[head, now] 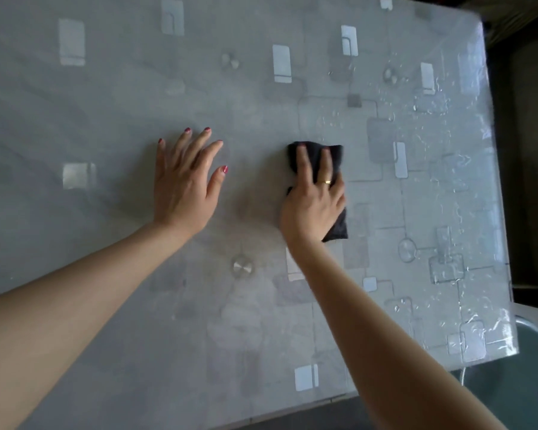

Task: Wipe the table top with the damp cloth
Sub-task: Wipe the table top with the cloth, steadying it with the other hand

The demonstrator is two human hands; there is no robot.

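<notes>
A grey table top (106, 103) with a pattern of pale squares under a clear plastic cover fills most of the view. My right hand (312, 200) presses flat on a folded black cloth (336, 228) near the table's middle right, fingers spread over it. My left hand (185, 181) rests flat on the bare table to the left of the cloth, fingers apart, holding nothing. Water droplets and wet streaks (432, 119) glisten on the right part of the table.
The table's right edge (507, 243) runs top to bottom, with a dark floor beyond it. A grey chair seat (528, 383) sits at the lower right below the table corner. The near edge runs along the bottom right.
</notes>
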